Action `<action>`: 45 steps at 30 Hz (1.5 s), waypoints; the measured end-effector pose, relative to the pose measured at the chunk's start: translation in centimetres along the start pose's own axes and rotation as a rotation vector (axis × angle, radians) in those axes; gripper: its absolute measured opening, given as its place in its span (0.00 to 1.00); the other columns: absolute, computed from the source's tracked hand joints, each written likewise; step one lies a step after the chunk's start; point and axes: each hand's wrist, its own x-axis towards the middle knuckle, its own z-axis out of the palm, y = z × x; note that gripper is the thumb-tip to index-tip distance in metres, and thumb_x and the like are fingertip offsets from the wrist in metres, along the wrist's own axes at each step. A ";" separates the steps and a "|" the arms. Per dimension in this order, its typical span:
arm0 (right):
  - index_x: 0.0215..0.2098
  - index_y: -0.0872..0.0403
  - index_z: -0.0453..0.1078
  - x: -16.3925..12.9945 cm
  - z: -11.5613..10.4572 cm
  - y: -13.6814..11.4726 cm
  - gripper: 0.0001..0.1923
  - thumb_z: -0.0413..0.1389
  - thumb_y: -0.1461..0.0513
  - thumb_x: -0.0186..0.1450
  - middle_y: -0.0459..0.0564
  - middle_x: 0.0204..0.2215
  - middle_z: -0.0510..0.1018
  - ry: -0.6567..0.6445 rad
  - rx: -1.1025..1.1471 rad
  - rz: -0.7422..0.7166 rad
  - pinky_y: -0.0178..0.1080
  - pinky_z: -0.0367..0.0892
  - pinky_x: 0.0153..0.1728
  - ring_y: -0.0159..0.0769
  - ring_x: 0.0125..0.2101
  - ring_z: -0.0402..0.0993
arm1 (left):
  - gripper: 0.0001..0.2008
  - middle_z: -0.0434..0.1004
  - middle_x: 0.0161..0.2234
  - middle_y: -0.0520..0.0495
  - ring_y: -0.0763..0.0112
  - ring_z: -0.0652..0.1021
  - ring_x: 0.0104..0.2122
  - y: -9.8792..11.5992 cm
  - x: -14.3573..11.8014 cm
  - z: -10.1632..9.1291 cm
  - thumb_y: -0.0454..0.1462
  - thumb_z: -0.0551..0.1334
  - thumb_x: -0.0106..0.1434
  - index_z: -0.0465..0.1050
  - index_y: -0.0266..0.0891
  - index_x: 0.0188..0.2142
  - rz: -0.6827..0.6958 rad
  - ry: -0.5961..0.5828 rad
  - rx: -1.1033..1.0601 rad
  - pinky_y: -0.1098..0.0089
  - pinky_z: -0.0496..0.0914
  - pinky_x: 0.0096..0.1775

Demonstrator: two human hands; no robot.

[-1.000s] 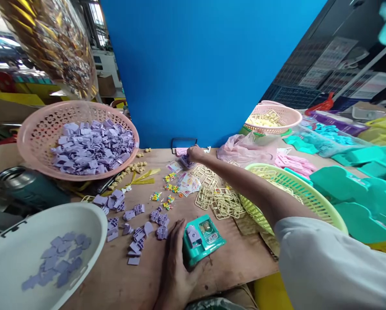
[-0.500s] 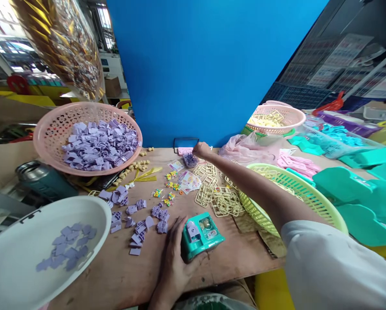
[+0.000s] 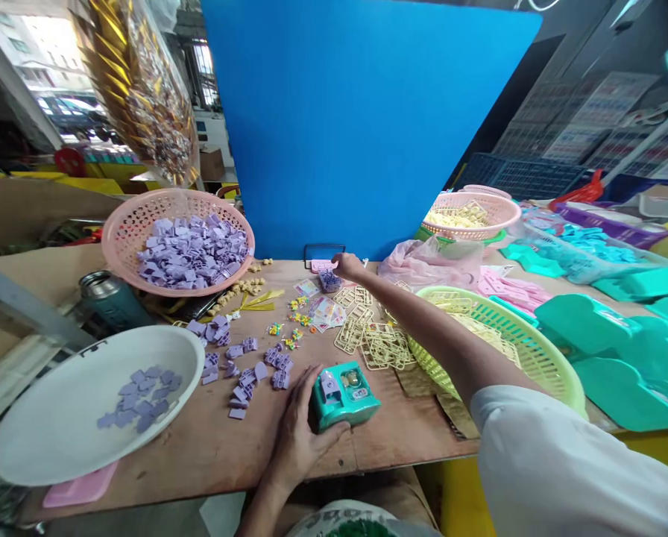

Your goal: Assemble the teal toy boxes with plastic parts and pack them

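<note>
Left hand (image 3: pixel 297 436) — cupping teal toy (image 3: pixel 342 394)

- Work surface: brown plywood table (image 3: pixel 211 447), taken as landmark by its teal toy box (image 3: pixel 344 394) near the front edge.
- Left of the box: loose purple plastic pieces (image 3: pixel 244 369) lie scattered on the wood.
- Farther left: white bowl (image 3: pixel 60 429) with a few purple pieces; a pink tray (image 3: pixel 80 488) lies under its near rim.
- Behind the box: cream plastic sprues (image 3: pixel 376 343), small multicoloured parts (image 3: pixel 292 339), sticker sheets (image 3: pixel 328 312).
- Far left behind it: pink basket (image 3: pixel 122 231) of purple pieces; dark green flask (image 3: pixel 113 298).
- Right of the box: green basket (image 3: pixel 540 358).
</note>
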 end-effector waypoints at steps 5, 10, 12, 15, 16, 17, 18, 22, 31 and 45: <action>0.47 0.60 0.79 -2.7 -1.8 -0.5 0.15 0.66 0.55 0.72 0.56 0.44 0.85 -0.029 0.249 -0.099 0.43 0.80 0.48 0.41 0.45 0.83 | 0.43 0.70 0.70 0.33 0.44 0.72 0.70 0.8 0.4 -0.4 0.49 0.77 0.59 0.68 0.45 0.70 0.123 0.190 -0.063 0.44 0.68 0.69; 0.46 0.58 0.81 -12.6 -0.3 -1.2 0.24 0.70 0.46 0.64 0.54 0.38 0.87 -0.240 0.626 -0.297 0.41 0.81 0.42 0.37 0.37 0.84 | 0.21 0.86 0.52 0.38 0.59 0.87 0.47 5.5 3.0 -2.3 0.49 0.72 0.67 0.82 0.42 0.54 0.013 0.405 -0.444 0.59 0.84 0.50; 0.43 0.55 0.81 -17.2 0.8 -1.8 0.27 0.72 0.42 0.60 0.51 0.36 0.86 -0.317 0.820 -0.401 0.43 0.81 0.43 0.37 0.36 0.83 | 0.23 0.88 0.46 0.40 0.63 0.88 0.37 6.9 4.3 -2.9 0.51 0.74 0.63 0.84 0.40 0.51 -0.099 0.338 -0.603 0.64 0.85 0.41; 0.38 0.52 0.82 -22.4 2.0 -2.6 0.24 0.70 0.41 0.62 0.50 0.34 0.83 -0.206 0.866 -0.544 0.43 0.79 0.42 0.38 0.37 0.81 | 0.23 0.88 0.33 0.45 0.68 0.86 0.29 7.7 5.2 -2.8 0.52 0.79 0.54 0.85 0.37 0.40 -0.215 0.296 -0.754 0.69 0.83 0.34; 0.36 0.52 0.81 -23.5 2.2 -2.8 0.22 0.68 0.42 0.65 0.50 0.33 0.82 -0.100 0.813 -0.576 0.43 0.78 0.41 0.38 0.36 0.80 | 0.24 0.87 0.31 0.46 0.68 0.86 0.28 7.8 5.3 -2.6 0.52 0.81 0.52 0.85 0.37 0.38 -0.233 0.302 -0.776 0.69 0.83 0.34; 0.36 0.51 0.81 -24.3 2.4 -2.9 0.20 0.66 0.43 0.68 0.50 0.33 0.81 0.015 0.747 -0.604 0.43 0.76 0.40 0.38 0.36 0.78 | 0.24 0.87 0.31 0.47 0.68 0.86 0.28 7.8 5.2 -2.3 0.52 0.82 0.50 0.84 0.37 0.37 -0.238 0.319 -0.787 0.68 0.83 0.35; 0.35 0.51 0.80 -25.0 2.6 -3.0 0.19 0.64 0.45 0.70 0.51 0.33 0.80 0.118 0.673 -0.629 0.43 0.75 0.40 0.39 0.36 0.77 | 0.24 0.87 0.31 0.47 0.67 0.86 0.28 7.9 5.0 -2.0 0.52 0.82 0.49 0.83 0.37 0.36 -0.230 0.345 -0.788 0.67 0.84 0.35; 0.38 0.52 0.77 -26.7 3.0 -3.0 0.11 0.58 0.56 0.75 0.52 0.34 0.79 0.276 0.403 -0.706 0.42 0.73 0.40 0.39 0.36 0.75 | 0.23 0.87 0.32 0.47 0.66 0.87 0.31 8.0 4.4 -1.1 0.53 0.80 0.52 0.81 0.37 0.34 -0.131 0.450 -0.725 0.64 0.85 0.40; 0.38 0.52 0.69 -27.4 1.9 -3.5 0.09 0.51 0.63 0.76 0.50 0.31 0.75 0.240 0.138 -0.802 0.39 0.66 0.35 0.36 0.31 0.70 | 0.21 0.87 0.33 0.46 0.65 0.87 0.34 7.6 4.1 -0.9 0.53 0.79 0.56 0.83 0.38 0.34 0.000 0.456 -0.600 0.65 0.83 0.41; 0.26 0.54 0.71 -25.2 0.7 -2.0 0.09 0.57 0.62 0.65 0.42 0.19 0.69 -0.232 0.122 -0.426 0.34 0.57 0.27 0.27 0.22 0.62 | 0.30 0.81 0.59 0.36 0.53 0.81 0.60 3.2 2.4 -1.1 0.49 0.75 0.62 0.76 0.38 0.59 0.095 0.129 -0.189 0.57 0.75 0.62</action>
